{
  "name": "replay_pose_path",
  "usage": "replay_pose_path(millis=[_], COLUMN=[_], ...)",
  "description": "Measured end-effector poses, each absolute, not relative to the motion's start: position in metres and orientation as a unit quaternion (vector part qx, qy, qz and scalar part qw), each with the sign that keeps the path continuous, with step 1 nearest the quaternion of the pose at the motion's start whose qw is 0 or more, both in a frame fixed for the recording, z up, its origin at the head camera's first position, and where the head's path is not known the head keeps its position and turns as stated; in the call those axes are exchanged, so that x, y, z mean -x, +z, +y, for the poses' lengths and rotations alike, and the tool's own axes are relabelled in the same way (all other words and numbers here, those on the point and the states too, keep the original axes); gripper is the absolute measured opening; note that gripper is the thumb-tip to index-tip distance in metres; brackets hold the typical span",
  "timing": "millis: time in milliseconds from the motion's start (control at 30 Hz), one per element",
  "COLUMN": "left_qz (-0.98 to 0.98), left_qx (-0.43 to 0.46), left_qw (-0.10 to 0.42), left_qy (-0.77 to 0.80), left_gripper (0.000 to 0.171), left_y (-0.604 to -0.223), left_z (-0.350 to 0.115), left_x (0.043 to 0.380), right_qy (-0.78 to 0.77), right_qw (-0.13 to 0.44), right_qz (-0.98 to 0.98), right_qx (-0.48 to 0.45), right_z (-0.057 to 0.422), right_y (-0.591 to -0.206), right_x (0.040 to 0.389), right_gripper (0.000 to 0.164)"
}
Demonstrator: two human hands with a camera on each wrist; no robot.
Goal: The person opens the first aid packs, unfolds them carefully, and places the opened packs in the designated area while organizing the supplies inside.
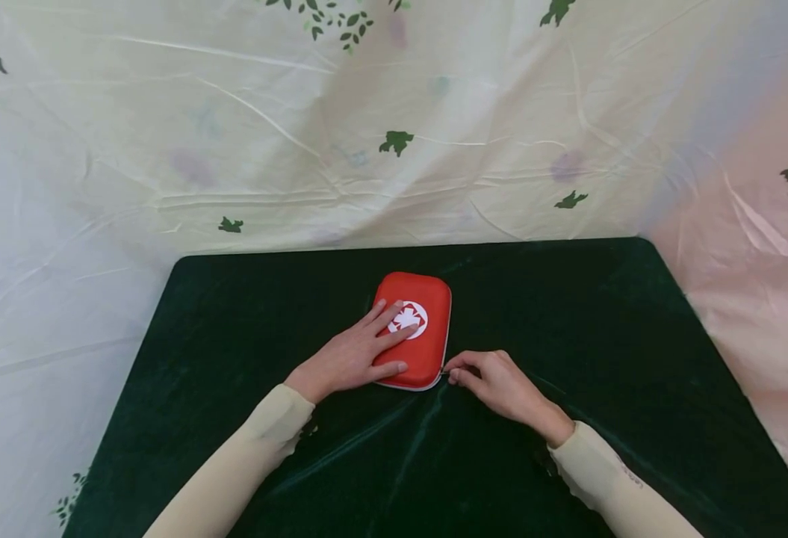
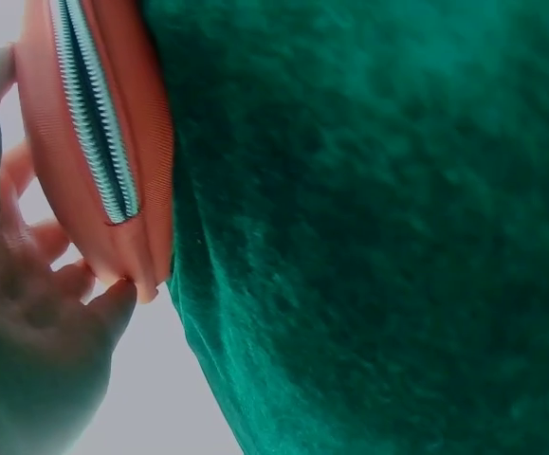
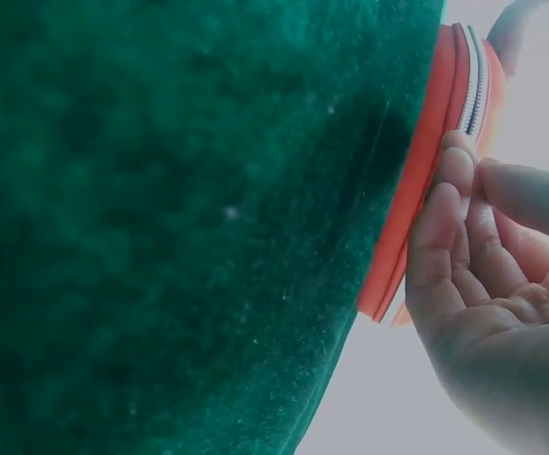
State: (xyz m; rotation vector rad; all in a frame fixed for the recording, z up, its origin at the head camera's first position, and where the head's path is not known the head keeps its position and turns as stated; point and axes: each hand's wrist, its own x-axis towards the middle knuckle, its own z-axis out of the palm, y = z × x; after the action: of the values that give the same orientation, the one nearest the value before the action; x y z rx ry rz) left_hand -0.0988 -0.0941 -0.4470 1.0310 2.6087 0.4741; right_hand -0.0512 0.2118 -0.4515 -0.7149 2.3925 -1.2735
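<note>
A red zippered case (image 1: 427,291) with a white round emblem lies flat on the dark green cloth. My left hand (image 1: 346,359) rests on its top, fingers spread and fairly straight, partly covering the emblem. At the case's near right corner, my right hand (image 1: 504,385) pinches the zipper pull (image 1: 444,372) between thumb and index finger; the fingertips mostly hide the pull. Parted zipper teeth (image 2: 77,118) with a dark gap show along the side in the left wrist view. From the right wrist, a silver stretch of zipper (image 3: 473,95) runs up to the pinching fingertips.
Green velvety cloth (image 1: 266,299) covers the table, with some creases near the front. Pale fabric (image 1: 266,172) printed with green leaves hangs behind the table and at both sides.
</note>
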Motion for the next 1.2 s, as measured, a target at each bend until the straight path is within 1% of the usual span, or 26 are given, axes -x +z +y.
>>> replay_pose_path(millis=[167,267,400,667,1033,1200], left_qz=[0.905,0.904,0.902,0.901,0.905,0.909], left_qx=[-0.341,-0.337,-0.345,-0.354,-0.372,-0.383], left_qw=[0.168,0.171,0.162,0.156,0.128,0.098], left_qy=[0.191,0.2,0.203,0.195,0.16,0.132], left_gripper=[0.072,0.074,0.075,0.073,0.071,0.071], left_y=[-0.444,-0.442,-0.44,-0.437,-0.438,-0.441], left_z=[-0.094,-0.094,-0.093,-0.087,-0.074,-0.07], left_x=[0.098,0.097,0.096,0.095,0.091,0.089], right_qy=[-0.442,-0.444,-0.443,-0.436,-0.414,-0.401], right_qw=[0.175,0.169,0.155,0.109,0.098,0.093], right_qz=[0.852,0.855,0.861,0.875,0.893,0.901], right_qx=[0.219,0.209,0.198,0.179,0.146,0.135], right_z=[0.213,0.216,0.223,0.24,0.257,0.26], right_y=[-0.438,-0.434,-0.43,-0.429,-0.44,-0.447], right_x=[0.056,0.06,0.064,0.073,0.091,0.103], right_gripper=[0.018,0.018,0.017,0.017,0.018,0.019])
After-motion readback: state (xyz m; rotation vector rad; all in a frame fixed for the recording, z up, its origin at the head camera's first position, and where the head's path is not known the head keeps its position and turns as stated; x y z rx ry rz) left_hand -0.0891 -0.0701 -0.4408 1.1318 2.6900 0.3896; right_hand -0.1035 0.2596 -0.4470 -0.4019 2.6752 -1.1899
